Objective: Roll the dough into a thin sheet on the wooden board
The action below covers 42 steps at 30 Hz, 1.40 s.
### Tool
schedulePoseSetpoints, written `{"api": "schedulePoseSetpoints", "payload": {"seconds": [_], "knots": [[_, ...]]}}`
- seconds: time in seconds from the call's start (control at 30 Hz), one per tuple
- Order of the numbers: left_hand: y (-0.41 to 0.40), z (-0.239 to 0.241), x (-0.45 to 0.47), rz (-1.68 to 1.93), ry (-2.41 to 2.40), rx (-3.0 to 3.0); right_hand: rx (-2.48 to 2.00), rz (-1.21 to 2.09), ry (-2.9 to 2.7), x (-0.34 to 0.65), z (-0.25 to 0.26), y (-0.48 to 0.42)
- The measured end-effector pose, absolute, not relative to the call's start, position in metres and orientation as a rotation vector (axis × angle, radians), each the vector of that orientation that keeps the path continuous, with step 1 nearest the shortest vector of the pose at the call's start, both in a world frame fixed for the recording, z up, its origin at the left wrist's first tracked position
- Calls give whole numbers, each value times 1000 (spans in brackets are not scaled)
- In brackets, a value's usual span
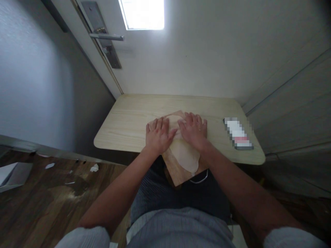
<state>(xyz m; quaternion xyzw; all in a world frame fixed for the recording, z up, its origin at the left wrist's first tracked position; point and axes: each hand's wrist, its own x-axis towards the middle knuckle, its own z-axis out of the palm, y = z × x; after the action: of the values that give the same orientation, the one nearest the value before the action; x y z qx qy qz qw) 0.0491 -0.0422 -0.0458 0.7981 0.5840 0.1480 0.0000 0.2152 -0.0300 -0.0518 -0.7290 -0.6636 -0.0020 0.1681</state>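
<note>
A thin, pale, flat piece with a rounded near end (pixel 186 156) lies on a brown wooden board (pixel 178 174). The board rests partly on the table and juts over its front edge above my lap. My left hand (pixel 158 135) lies on the left side of the pale piece, palm down, fingers stretched forward. On the right side, my right hand (pixel 193 131) is also palm down, with its fingers spread and its thumb pointing inward. Between the two thumbs the piece looks slightly creased. What it is made of I cannot make out, and both palms hide part of it.
The light wood table (pixel 129 120) stands against a white door with a metal handle (pixel 107 36). A phone (pixel 238 133) with a blurred-out screen lies at the table's right. Scraps of paper (pixel 94 167) and a white box (pixel 15 175) are on the floor at left.
</note>
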Motion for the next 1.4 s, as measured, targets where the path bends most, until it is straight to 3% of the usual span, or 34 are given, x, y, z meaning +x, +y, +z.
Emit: {"api": "schedulePoseSetpoints", "payload": {"seconds": [0.43,0.83,0.93,1.07,1.4], "knots": [[-36,-48,38,433,1669,2605,-1843,-100,-1958,204,-58,-130],[-45,-44,34,578,1831,2369,-1774,-34,-2101,254,-32,-101],[-52,-49,40,739,1982,2180,-1703,22,-2152,285,-35,-83],[-50,-55,44,700,1987,2028,-1619,52,-2177,312,-47,-72],[-36,-37,45,669,1835,2045,-1569,58,-2182,285,-52,-84]]}}
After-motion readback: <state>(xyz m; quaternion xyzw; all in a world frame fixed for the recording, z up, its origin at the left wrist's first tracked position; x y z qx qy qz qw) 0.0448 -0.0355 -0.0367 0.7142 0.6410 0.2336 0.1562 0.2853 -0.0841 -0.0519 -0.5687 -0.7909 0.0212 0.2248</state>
